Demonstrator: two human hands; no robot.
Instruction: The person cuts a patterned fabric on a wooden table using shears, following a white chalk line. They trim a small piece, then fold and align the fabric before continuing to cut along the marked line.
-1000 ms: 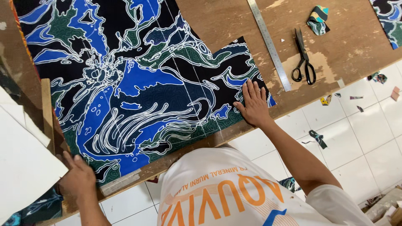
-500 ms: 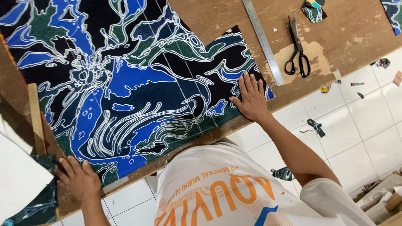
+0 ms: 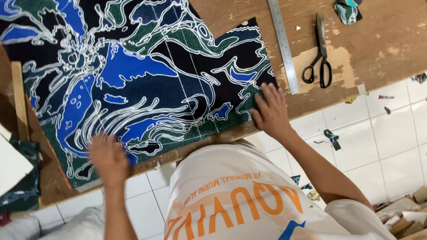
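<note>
A large patterned cloth (image 3: pixel 147 75) in black, blue and green with white wavy lines lies flat on a brown wooden table (image 3: pixel 391 40). My right hand (image 3: pixel 269 111) rests palm down, fingers spread, on the cloth's near right corner. My left hand (image 3: pixel 109 159) is blurred and lies flat on the cloth's near left edge, close to the table's front edge. Neither hand holds anything. My white shirt with orange letters fills the bottom middle.
A long metal ruler (image 3: pixel 283 44) lies just right of the cloth, with black scissors (image 3: pixel 319 53) beyond it and a cloth scrap (image 3: pixel 348 10) at the top. A wooden strip (image 3: pixel 18 98) lies at the left. White floor tiles (image 3: pixel 382 138) carry small scraps.
My left hand has moved right from the table's left end onto the cloth's near edge. My right hand stays pressed on the near right corner. The view has shifted.
</note>
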